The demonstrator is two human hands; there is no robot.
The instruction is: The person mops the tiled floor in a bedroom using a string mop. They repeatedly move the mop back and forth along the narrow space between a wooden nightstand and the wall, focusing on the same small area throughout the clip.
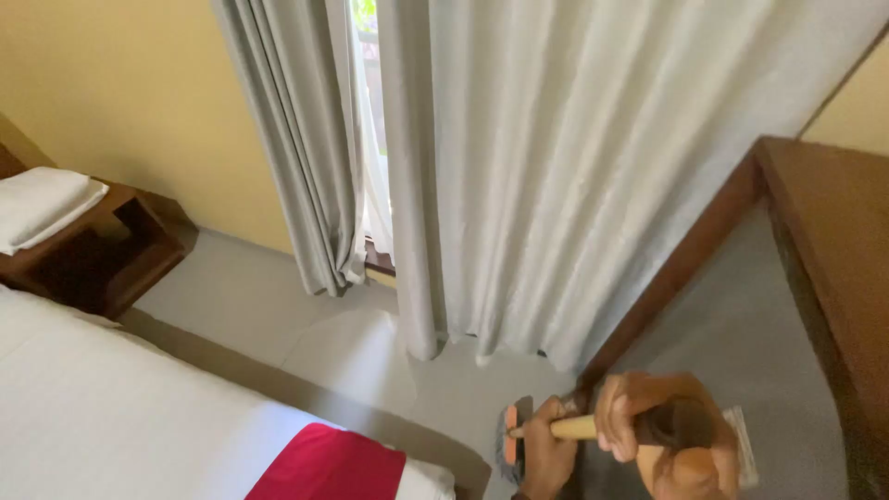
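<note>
Both hands are clenched round a pale wooden broom handle [574, 428] at the near edge of the view. The right hand [628, 415] wraps it from above, fingers curled tight over the stick; the left hand [546, 456] grips just beside it, lower down and closer to the head. The broom head [511, 441], orange with dark bristles, sits right at the left hand, low over the pale tiled floor [250, 296]. Left of it, the bed [111, 407] with its white sheet and a red runner [329, 463] across the corner. Far left, a dark wooden nightstand [120, 245] with a folded white towel [42, 204] on top. Straight ahead hang long grey curtains [574, 167]. To the right, a dark wooden table [824, 241].
</note>
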